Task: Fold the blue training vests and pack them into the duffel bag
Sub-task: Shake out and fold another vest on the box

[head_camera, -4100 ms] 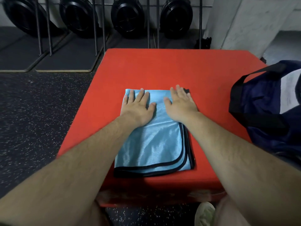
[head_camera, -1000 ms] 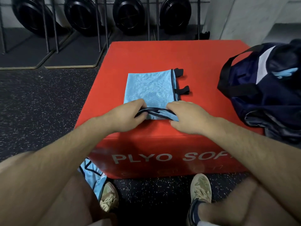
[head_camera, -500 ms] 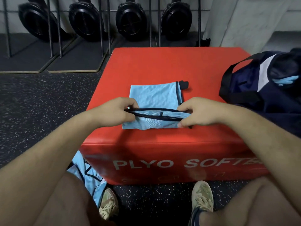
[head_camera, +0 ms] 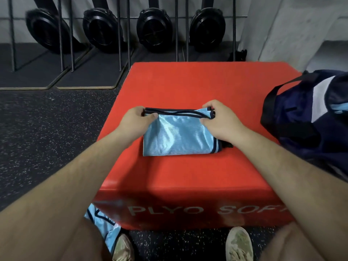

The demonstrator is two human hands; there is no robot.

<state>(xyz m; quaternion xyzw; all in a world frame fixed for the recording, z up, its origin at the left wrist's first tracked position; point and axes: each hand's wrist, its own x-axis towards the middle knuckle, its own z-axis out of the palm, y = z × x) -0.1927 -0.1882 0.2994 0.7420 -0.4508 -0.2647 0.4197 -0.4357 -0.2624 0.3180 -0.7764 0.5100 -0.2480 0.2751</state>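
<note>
1. Head view, centre: a blue vest is seen folded small on top of the red box, in its near half. The dark-trimmed far edge is held up slightly off the layers beneath.
2. Left hand: the far-left corner of the vest is pinched between thumb and curled fingers. Right hand: the far-right corner is gripped the same way.
3. Step judged: the last fold is being closed; the folding of this vest looks nearly done.
4. Head view, right: the duffel bag is found at the box's right edge, apart from the vest. Whether it rests on the box cannot be told. A strip of light blue is glimpsed at its opening.
5. Next move judged: the trimmed edge is to be laid flat, then the bundle lifted whole and carried right into the bag. The shiny layers are likely to slide, so a firm grip is called for.
6. Head view, bottom left: a second vest is noted on the floor, not yet folded.
</note>
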